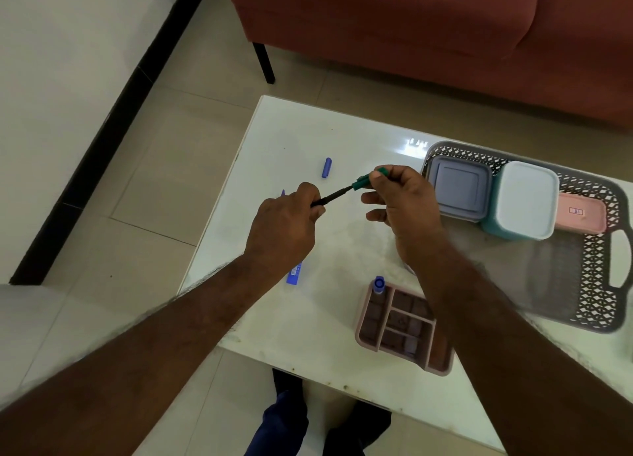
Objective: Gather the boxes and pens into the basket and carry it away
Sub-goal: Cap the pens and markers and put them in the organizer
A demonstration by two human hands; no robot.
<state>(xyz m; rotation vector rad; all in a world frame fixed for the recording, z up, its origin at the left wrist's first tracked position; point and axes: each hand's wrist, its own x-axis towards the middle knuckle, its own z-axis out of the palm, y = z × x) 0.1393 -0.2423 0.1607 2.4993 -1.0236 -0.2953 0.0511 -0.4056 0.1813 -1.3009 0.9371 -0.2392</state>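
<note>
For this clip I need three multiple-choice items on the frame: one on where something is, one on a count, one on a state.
1. Where does the loose blue cap lie?
A. in the basket
B. on the white table, left of the hands
C. on the floor

2. How many lidded boxes sit in the grey basket?
A. one
B. three
C. five

3. What are the hands doing with the green pen?
A. the left hand grips the dark barrel and the right hand holds the green cap at its tip
B. both rest flat on the table
C. one drops it into the pink organizer

Answers: B, the cap lies on the table beyond the left hand; B, a grey-blue box, a teal box with a white lid and a pink box stand together; A, each hand grips one end.
</note>
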